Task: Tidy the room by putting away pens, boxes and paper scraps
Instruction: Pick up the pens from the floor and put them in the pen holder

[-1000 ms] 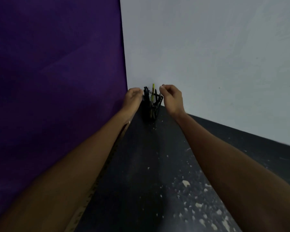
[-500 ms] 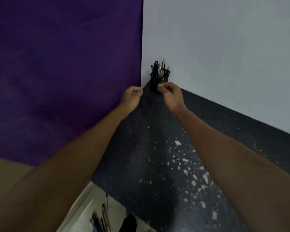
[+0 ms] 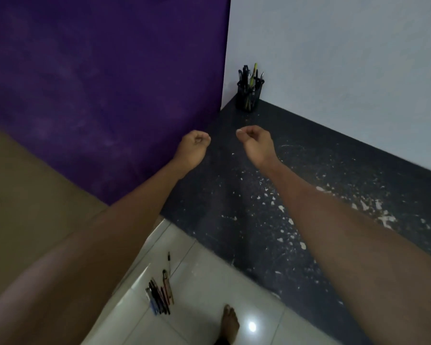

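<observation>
1. Whereas half a second ago it hung just short of the holder, the left hand [image 3: 193,145] has drawn back beside the purple backdrop [image 3: 97,70]. Its fingers are curled into a fist with nothing in it, over the left edge of the black bench [image 3: 224,170].
2. More of the white tile floor [image 3: 209,290] shows than before. A bundle of loose pens [image 3: 159,295] lies there side by side, with a single pen [image 3: 169,260] just beyond it and a bare foot [image 3: 230,319] to the right.
3. Earlier touching the holder's base, the right hand [image 3: 255,143] has come away from it. Its fingers are curled, thumb tip near the forefinger, and it holds nothing.
4. Standing where it stood before, the pen holder [image 3: 249,98] is a black mesh cup. It is upright in the bench's back corner, where the backdrop meets the white wall [image 3: 334,58], and well apart from both hands. Dark pens and one yellow-green pen [image 3: 253,74] stick up past its rim.
5. White flecks [image 3: 281,207] are scattered over the bench under and to the right of the right forearm. They may be paper scraps or paint marks, being too small to tell.
</observation>
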Motion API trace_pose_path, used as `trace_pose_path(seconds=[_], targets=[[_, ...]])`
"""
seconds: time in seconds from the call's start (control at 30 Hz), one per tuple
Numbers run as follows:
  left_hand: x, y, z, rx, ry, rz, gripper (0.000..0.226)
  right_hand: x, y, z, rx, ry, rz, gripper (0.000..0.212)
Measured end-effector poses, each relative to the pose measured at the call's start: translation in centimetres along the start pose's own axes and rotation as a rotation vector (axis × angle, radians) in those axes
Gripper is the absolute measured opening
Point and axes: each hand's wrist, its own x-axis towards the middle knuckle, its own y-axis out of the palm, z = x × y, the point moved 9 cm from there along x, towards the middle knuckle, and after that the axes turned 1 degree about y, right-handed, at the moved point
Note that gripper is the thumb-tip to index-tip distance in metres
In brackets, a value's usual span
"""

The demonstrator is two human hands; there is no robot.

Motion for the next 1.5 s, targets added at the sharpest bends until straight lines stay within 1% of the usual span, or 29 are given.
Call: trace_pose_path(seconds=[0.27, 0.37, 0.53, 0.63, 0.77, 0.87, 0.93, 0.97, 1.07, 1.17, 1.23, 1.3, 1.37, 1.4, 1.5], targets=[[-6.4, -4.1, 3.9, -0.003, -0.013, -0.030, 0.026, -7.6, 3.6, -0.7, -0.001, 0.011, 0.002, 0.024], [-9.3, -5.7, 6.7, -0.036, -0.056, -0.054, 0.026, -10.6, 6.1, -1.3, 0.009, 0.022, 0.025, 0.024], [-13.2, -8.9, 12.2, -0.085, -0.129, -0.129, 0.023, -15.1, 11.6, -2.4, 0.020, 0.031, 0.141, 0.023], [-14.8, -11.2, 14.3, -0.119, -0.155, -0.197, 0.021, -16.6, 14.8, -2.6, 0.029, 0.031, 0.216, 0.024], [-16.8, -13.9, 16.9, -0.091, -0.177, -0.280, 0.021, -18.4, 18.9, -3.4, 0.011, 0.032, 0.314, 0.026], [-18.7, -15.4, 19.7, -0.104, -0.212, -0.337, 0.013, -20.0, 21.7, -4.7, -0.023, 0.035, 0.376, 0.027], [-19.8, -16.1, 22.0, -0.122, -0.237, -0.372, 0.021, -21.0, 23.5, -6.0, -0.032, 0.037, 0.415, 0.026], [-20.3, -16.4, 23.1, -0.136, -0.244, -0.390, 0.023, -21.3, 24.4, -6.9, -0.035, 0.042, 0.429, 0.026], [-21.2, -17.0, 27.2, -0.184, -0.283, -0.436, 0.014, -22.3, 26.6, -9.8, -0.045, 0.071, 0.472, 0.027], [-22.4, -16.5, 32.8, -0.196, -0.340, -0.468, 0.007, -23.2, 28.9, -14.1, -0.069, 0.078, 0.507, 0.026], [-22.7, -15.6, 36.9, -0.204, -0.358, -0.471, 0.011, -23.7, 30.6, -17.7, -0.072, 0.100, 0.527, 0.023], [-22.9, -14.7, 40.1, -0.233, -0.369, -0.472, 0.022, -23.7, 31.7, -21.0, -0.051, 0.132, 0.510, 0.020], [-23.4, -13.6, 43.3, -0.278, -0.370, -0.471, 0.032, -23.7, 33.0, -24.5, -0.042, 0.140, 0.491, 0.011], [-23.6, -13.1, 44.8, -0.296, -0.365, -0.471, 0.032, -23.8, 33.7, -26.4, -0.042, 0.146, 0.492, 0.007], [-24.1, -11.1, 50.4, -0.319, -0.396, -0.478, 0.023, -23.8, 36.0, -32.6, -0.044, 0.185, 0.500, 0.008]])
